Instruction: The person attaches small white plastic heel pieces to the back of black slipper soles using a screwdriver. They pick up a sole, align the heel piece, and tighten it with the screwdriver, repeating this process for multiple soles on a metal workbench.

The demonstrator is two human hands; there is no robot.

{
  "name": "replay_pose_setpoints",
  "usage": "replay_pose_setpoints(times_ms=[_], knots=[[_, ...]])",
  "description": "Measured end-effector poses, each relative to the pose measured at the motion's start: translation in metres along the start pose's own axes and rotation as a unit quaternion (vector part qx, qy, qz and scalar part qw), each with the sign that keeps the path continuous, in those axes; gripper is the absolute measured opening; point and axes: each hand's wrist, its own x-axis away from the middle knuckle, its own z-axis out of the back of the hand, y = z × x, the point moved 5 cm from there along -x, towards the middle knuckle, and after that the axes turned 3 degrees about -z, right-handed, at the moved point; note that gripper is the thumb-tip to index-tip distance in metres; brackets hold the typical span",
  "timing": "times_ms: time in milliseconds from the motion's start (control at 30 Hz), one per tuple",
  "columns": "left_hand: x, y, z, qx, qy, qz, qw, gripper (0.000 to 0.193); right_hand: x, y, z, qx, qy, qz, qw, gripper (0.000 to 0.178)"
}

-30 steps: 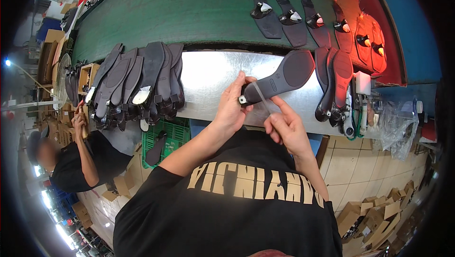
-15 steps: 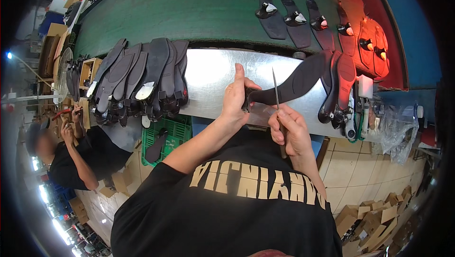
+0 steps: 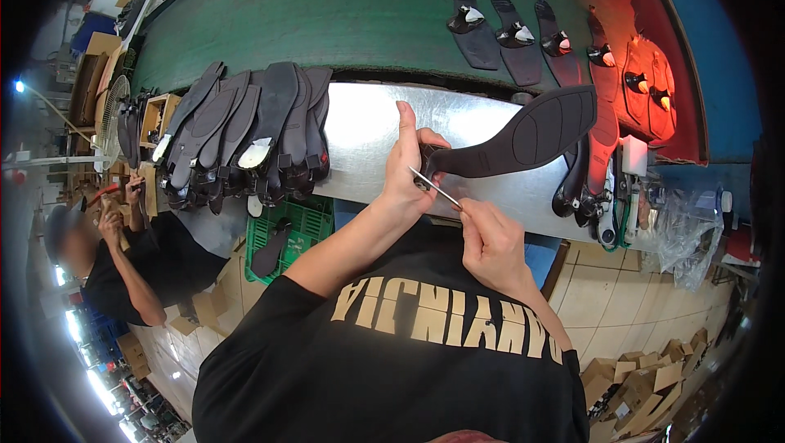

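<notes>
My left hand [image 3: 402, 167] grips the heel end of a black shoe sole [image 3: 527, 136], its thumb pointing up. The sole stretches to the right above the metal tabletop [image 3: 360, 120], its patterned underside facing up. In my right hand [image 3: 495, 245] is a slim pointed metal tool [image 3: 436, 187], pinched between thumb and fingers. Its tip is at the heel end, close beside my left palm; whether it touches the sole I cannot tell. My right fingers hide the tool's handle. Behind the held sole, more black soles [image 3: 575, 181] lie at the table's right end.
A pile of black soles [image 3: 214, 126] covers the table's left end. Beyond is a green belt [image 3: 327, 14] bearing several heeled soles [image 3: 474, 41] under red light. A green crate [image 3: 304, 239] stands below left. A co-worker [image 3: 123, 267] is at far left, cardboard boxes [image 3: 646, 386] at lower right.
The tool has swung from pointing up in front of the sole to pointing left at its heel end. The sole's front has turned more underside-up and shifted right.
</notes>
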Motion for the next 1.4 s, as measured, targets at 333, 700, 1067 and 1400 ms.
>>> replay_pose_setpoints(times_ms=[333, 700, 1067, 1400], knots=[[-0.002, -0.023, -0.012, 0.129, -0.075, 0.141, 0.979, 0.051, -0.014, 0.011, 0.019, 0.036, 0.074, -0.065, 0.995, 0.011], [-0.011, -0.027, -0.021, 0.126, -0.13, 0.063, 0.982, 0.073, -0.009, 0.013, 0.005, 0.037, 0.028, -0.084, 0.995, 0.003], [-0.021, -0.019, -0.024, -0.016, -0.072, 0.022, 0.997, 0.072, 0.006, -0.014, -0.009, 0.046, -0.078, 0.069, 0.993, 0.006], [0.01, -0.008, -0.105, -0.125, -0.277, -0.033, 0.952, 0.067, -0.038, 0.0, 0.065, 0.036, 0.167, 0.002, 0.985, 0.022]])
